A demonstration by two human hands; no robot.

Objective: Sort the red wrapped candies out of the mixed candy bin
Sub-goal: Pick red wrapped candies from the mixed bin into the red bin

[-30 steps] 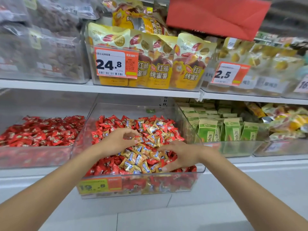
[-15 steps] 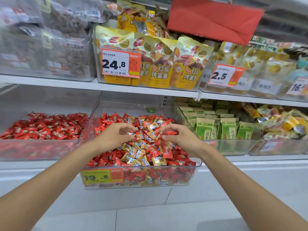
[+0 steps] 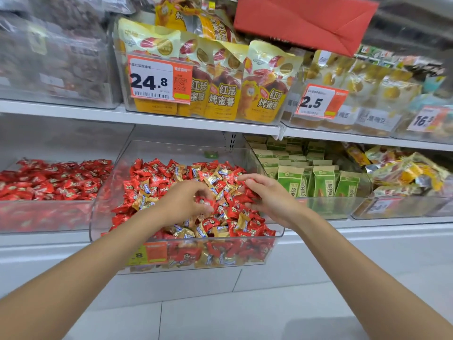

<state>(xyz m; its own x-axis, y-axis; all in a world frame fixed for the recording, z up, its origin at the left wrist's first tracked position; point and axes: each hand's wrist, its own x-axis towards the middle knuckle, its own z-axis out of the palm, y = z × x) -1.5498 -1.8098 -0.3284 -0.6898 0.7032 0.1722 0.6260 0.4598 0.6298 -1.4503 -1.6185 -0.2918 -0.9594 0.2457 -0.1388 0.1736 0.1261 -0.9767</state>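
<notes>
Both hands are in the mixed candy bin (image 3: 104, 192), the clear tub in the middle of the lower shelf, its near edge jutting past the shelf front. The fill is red wrapped candies (image 3: 157, 179) mixed with gold wrapped candies (image 3: 143, 201). Red is densest at the far left and along the near wall, gold runs through the middle. Left hand (image 3: 183, 202) is over the centre of the pile, fingers curled in tight, pinching a red candy (image 3: 204, 201) between thumb and fingertips. Right hand (image 3: 274, 201) is just right of it, near the bin's right wall, with the fingers curled narrow. A second red candy (image 3: 248, 192) sits under those fingers and more red shows at the fingertips, count unclear. The hands are close but not touching. To the left, a separate clear bin (image 3: 44, 214) holds only red candies. To the right are green packets (image 3: 321, 184). On the far upper shelf are yellow snack bags (image 3: 220, 89) with a 24.8 price tag (image 3: 159, 79), and a red paper sheet (image 3: 306, 20) hangs above. An orange label (image 3: 150, 253) is on the mixed bin's near face, partly hidden by the left forearm.
</notes>
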